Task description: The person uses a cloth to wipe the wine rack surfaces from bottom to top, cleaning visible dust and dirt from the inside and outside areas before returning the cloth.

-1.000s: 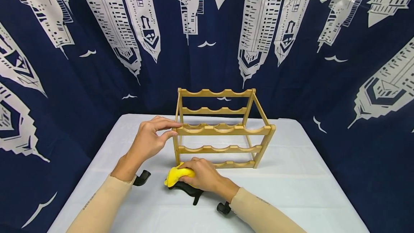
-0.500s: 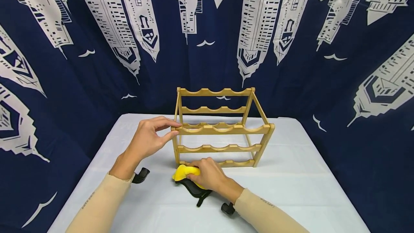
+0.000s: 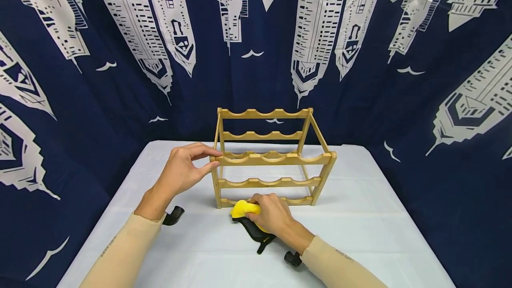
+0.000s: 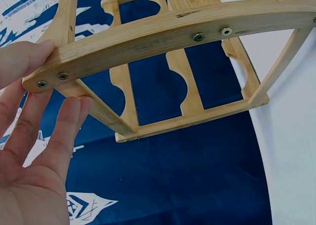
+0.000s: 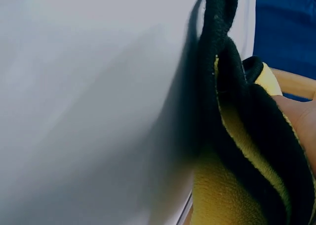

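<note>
A light wooden wine rack (image 3: 272, 159) with scalloped rails stands on the table. My left hand (image 3: 182, 170) pinches its upper front left corner. The left wrist view shows the thumb over the wooden bar (image 4: 148, 39) and the fingers (image 4: 69, 116) below it. In front of the rack's lowest rail, my right hand (image 3: 274, 217) grips a bunched yellow and black cloth (image 3: 253, 229). Close up in the right wrist view, the folded cloth (image 5: 247, 131) has a fuzzy yellow side and a black side, and hangs right beside the white surface. Part of the right hand (image 5: 300, 121) shows at the edge.
A white cloth covers the table (image 3: 360, 217). Behind and around it hangs a dark blue curtain (image 3: 256, 83) printed with white buildings. Black wrist mounts show at the left (image 3: 174, 216) and right wrist (image 3: 293, 259).
My right hand has slid the cloth to the right along the front of the rack's bottom rail. The left hand keeps its hold on the corner.
</note>
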A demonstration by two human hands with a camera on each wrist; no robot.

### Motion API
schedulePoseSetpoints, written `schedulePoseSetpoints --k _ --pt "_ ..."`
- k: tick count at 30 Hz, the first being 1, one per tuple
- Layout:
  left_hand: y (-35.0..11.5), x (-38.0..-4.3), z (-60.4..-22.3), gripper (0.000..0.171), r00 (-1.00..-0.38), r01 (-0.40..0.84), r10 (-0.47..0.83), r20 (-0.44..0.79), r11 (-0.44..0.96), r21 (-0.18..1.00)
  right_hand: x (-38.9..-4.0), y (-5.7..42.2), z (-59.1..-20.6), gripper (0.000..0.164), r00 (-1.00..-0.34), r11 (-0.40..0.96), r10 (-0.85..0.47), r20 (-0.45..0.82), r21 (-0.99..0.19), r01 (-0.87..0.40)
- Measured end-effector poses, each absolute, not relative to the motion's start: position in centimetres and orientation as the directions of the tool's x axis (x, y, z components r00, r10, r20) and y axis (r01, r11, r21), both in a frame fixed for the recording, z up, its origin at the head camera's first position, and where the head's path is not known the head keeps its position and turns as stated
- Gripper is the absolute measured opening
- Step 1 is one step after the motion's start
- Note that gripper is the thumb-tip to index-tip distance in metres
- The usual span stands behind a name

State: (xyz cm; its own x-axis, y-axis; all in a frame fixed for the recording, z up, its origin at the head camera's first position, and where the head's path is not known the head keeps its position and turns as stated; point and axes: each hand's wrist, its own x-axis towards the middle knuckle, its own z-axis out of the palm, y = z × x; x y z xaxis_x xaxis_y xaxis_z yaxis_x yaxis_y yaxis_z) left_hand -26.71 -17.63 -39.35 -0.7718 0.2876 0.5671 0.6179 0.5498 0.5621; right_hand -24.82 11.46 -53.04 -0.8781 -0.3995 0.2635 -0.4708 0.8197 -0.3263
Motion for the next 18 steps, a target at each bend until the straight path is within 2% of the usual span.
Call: schedulePoseSetpoints --k 10,18 --pt "-17.6 -26.8 -39.5 0.028 -0.753 0.639 0.288 0.592 0.534 0.554 -24.6 15.1 -52.6 0.031 -0.905 0.858 -0.328 0.272 -0.314 -0.405" --pt "-17.5 -26.8 -39.8 0.029 -0.761 0.633 0.285 0.583 0.521 0.572 -24.3 18.1 -52.6 0.032 -0.933 0.894 -0.247 0.262 -0.309 -0.323"
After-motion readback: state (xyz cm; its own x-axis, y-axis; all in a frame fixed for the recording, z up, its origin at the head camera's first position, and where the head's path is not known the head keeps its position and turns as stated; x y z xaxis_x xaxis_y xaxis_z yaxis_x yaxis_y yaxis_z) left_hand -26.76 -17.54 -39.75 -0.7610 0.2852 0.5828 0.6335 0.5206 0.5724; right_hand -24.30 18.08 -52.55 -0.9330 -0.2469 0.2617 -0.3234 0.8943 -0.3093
